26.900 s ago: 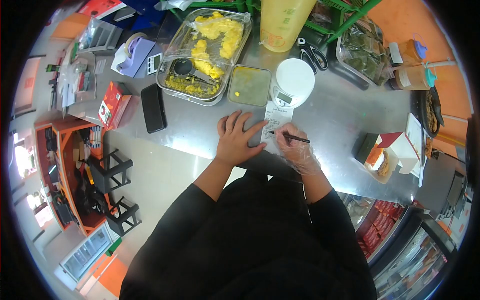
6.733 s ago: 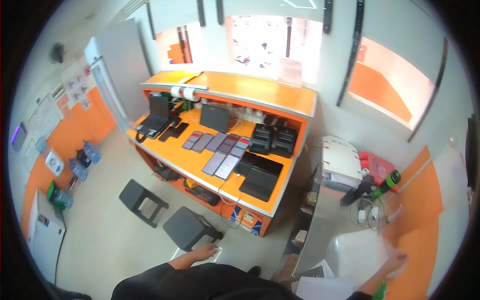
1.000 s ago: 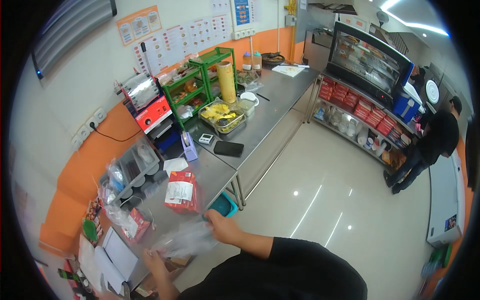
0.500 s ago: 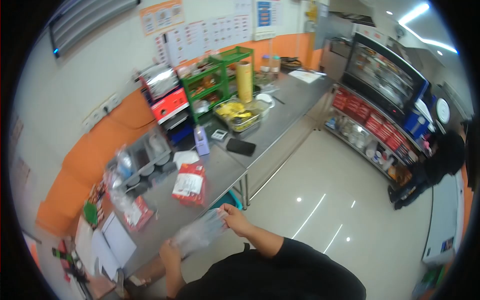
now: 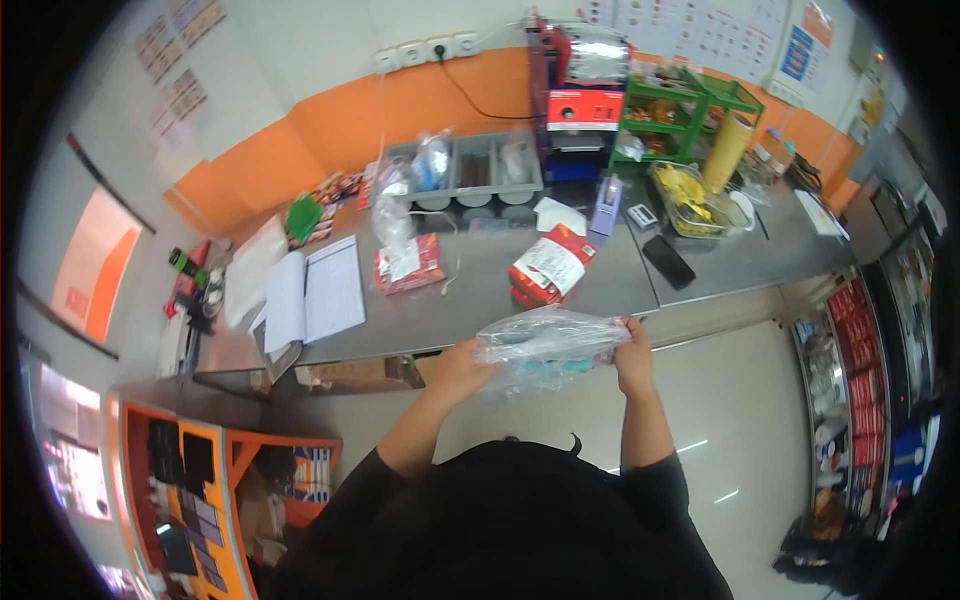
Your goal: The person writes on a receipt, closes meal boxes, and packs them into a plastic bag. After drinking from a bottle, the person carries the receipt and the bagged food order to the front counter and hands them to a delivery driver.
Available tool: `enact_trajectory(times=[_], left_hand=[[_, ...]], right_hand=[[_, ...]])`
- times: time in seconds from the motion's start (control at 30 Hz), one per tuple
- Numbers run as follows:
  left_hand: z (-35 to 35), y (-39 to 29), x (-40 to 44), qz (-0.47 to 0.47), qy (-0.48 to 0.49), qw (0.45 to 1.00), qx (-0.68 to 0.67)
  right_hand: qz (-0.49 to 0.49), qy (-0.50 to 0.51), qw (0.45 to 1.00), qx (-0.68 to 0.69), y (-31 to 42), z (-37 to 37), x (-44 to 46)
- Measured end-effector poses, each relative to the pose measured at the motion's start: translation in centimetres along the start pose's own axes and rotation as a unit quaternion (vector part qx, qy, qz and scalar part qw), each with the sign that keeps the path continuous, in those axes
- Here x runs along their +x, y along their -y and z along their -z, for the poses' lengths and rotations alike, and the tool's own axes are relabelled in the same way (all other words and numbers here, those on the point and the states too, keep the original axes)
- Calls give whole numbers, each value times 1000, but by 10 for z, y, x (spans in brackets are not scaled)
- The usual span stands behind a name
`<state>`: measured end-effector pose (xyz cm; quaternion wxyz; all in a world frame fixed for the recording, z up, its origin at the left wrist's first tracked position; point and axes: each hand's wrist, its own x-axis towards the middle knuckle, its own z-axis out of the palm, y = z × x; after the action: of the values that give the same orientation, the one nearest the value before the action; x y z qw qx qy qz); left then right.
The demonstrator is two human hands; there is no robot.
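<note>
A clear plastic bag [image 5: 545, 340] is stretched between my two hands, in front of the table's near edge. My left hand [image 5: 465, 370] is closed on the bag's left end. The right end is pinched in my right hand [image 5: 633, 350]. Just beyond the bag, a red box with a white paper slip on top [image 5: 552, 265] sits on the metal table [image 5: 480, 310]. Another red box [image 5: 410, 265], partly covered by clear plastic, lies to its left. A white sheet [image 5: 560, 215] and a lilac tape dispenser [image 5: 606, 205] are behind the nearer box.
An open notebook [image 5: 333, 290] lies on the left. Behind is a grey divided bin [image 5: 470, 170]. To the right are a black phone [image 5: 668, 262], a tray of yellow food [image 5: 690, 205] and green racks [image 5: 660, 110]. A person's dark legs [image 5: 825, 560] show at the lower right.
The view has swung left, so the table now lies straight ahead. Both my hands still hold the bag, which has been spread wider and now hangs in front of the red box.
</note>
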<state>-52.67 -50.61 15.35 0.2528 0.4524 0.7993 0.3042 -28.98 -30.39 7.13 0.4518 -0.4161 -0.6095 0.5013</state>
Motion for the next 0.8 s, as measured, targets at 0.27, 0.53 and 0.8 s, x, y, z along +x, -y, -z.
enact_trajectory(times=[0.27, 0.53, 0.8], left_hand=[[20, 49, 9, 51, -181, 975, 120], [32, 31, -31, 157, -241, 954, 82], [49, 99, -4, 25, -257, 960, 112]], right_hand=[[91, 198, 942, -256, 88, -24, -22], [-121, 161, 977, -73, 61, -87, -34], [97, 329, 884, -317, 71, -161, -41]])
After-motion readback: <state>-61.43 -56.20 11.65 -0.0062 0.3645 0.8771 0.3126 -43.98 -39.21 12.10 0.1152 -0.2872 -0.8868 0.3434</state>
